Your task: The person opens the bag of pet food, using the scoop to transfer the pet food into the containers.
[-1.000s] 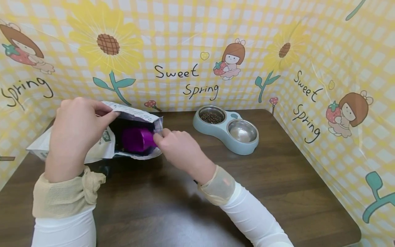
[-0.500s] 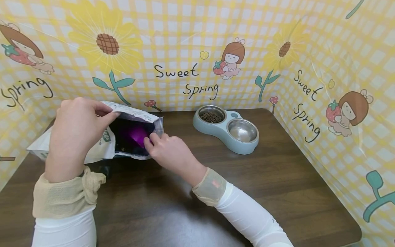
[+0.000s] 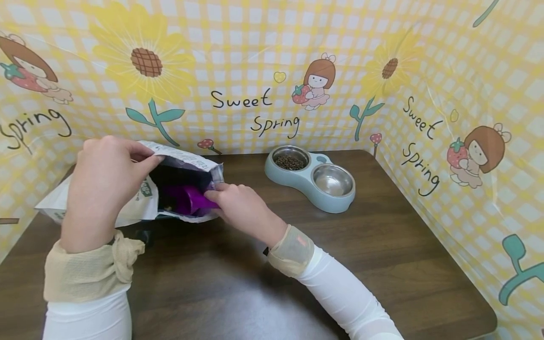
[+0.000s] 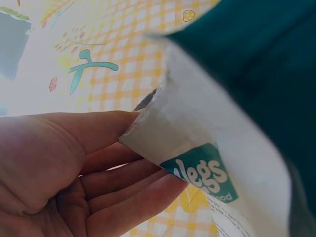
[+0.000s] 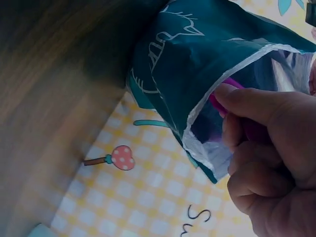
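Note:
A white and teal pet food bag (image 3: 135,208) lies on its side at the left of the table, mouth facing right. My left hand (image 3: 102,189) pinches the upper edge of that mouth between thumb and fingers, holding it wide. In the left wrist view the thumb and fingers of the hand (image 4: 59,163) grip the bag's torn rim (image 4: 148,128). A purple scoop (image 3: 189,199) is inside the opening, its bowl partly in shadow. My right hand (image 3: 248,208) grips the scoop's handle at the lip of the bag. In the right wrist view the fingers (image 5: 256,173) curl round the handle.
A light blue double pet bowl (image 3: 299,182) stands at the back centre-right. Brown kibble (image 3: 290,162) lies in its left steel dish; the right steel dish (image 3: 333,180) shows bare metal. Patterned cloth walls (image 3: 255,61) bound the dark wooden table (image 3: 204,283).
The right hand pushed the scoop left, deeper into the bag, then drew it slightly back toward the mouth with its bowl turned. The left hand has kept its pinch in the same place.

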